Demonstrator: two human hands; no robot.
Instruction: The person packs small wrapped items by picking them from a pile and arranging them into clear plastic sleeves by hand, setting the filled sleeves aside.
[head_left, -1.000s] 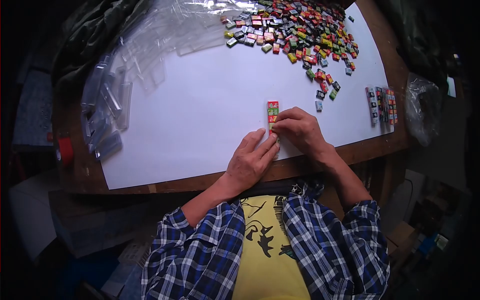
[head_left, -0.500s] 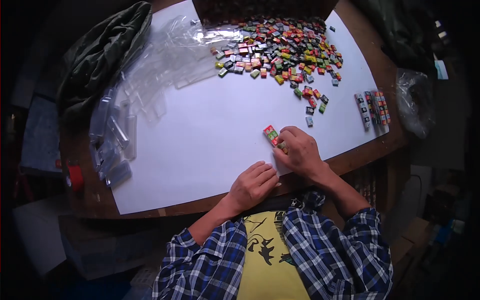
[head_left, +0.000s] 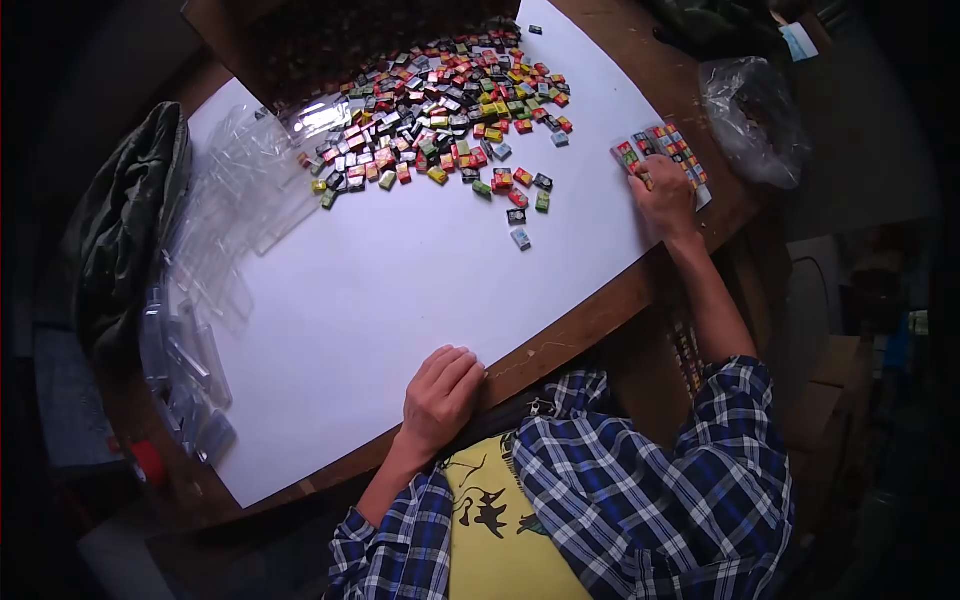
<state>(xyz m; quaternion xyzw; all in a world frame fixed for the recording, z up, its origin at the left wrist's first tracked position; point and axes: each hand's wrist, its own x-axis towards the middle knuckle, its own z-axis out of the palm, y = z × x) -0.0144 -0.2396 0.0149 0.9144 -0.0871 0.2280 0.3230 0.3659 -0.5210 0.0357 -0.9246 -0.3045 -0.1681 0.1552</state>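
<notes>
Far to the right, my right hand (head_left: 665,200) is closed on a short row of small wrapped pieces (head_left: 627,156), laid alongside other rows (head_left: 680,150) near the white sheet's edge. My left hand (head_left: 440,395) rests at the near edge of the white sheet (head_left: 400,290), its fingers together and curled down; whether anything is under them is hidden. A large pile of small colourful wrapped pieces (head_left: 430,120) spreads below a dark box (head_left: 330,40), with a few loose ones (head_left: 517,216) nearer to me.
Clear plastic sleeves (head_left: 230,190) and clear plastic cases (head_left: 185,365) cover the left side. A dark green cloth (head_left: 130,220) lies beyond them. Red tape (head_left: 149,463) sits at the lower left, a clear bag (head_left: 752,115) at the right. The table's wooden edge (head_left: 560,340) runs before me.
My right hand has moved from beside my left hand to the rows at the right, bringing the short row of pieces. The camera's view has turned right.
</notes>
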